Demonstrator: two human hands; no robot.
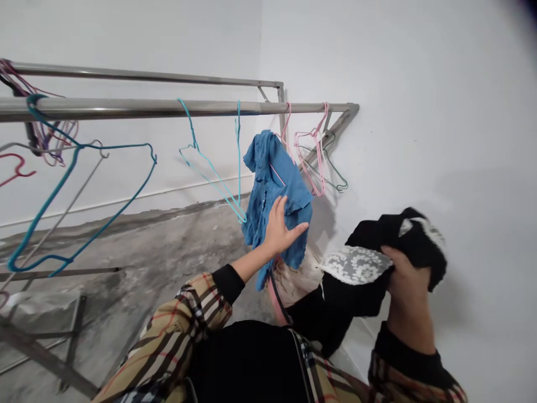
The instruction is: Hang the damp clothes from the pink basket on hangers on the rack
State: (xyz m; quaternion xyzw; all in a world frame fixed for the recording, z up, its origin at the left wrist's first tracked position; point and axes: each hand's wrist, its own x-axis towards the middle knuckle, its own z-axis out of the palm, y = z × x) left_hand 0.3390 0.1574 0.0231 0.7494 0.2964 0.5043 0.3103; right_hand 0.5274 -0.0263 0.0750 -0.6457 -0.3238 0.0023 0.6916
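Note:
A blue short-sleeved shirt (268,179) hangs on a pink hanger (287,126) from the front metal rail. My left hand (282,229), thumb and fingers spread, is at the front of this shirt; whether it touches the cloth I cannot tell. In my right hand (406,274) is a bunched black garment with white lace (358,266), gripped near its middle. Part of the black cloth hangs down toward my lap, and its full shape is hidden by the folds.
Two metal rails (138,107) run across the view, ending near the white wall (419,140). Light-blue hangers (210,165), a dark-blue hanger (84,146) and more pink hangers (321,162) hang there. A green hanger (333,162) is by the wall. Below lies a grey floor (168,240).

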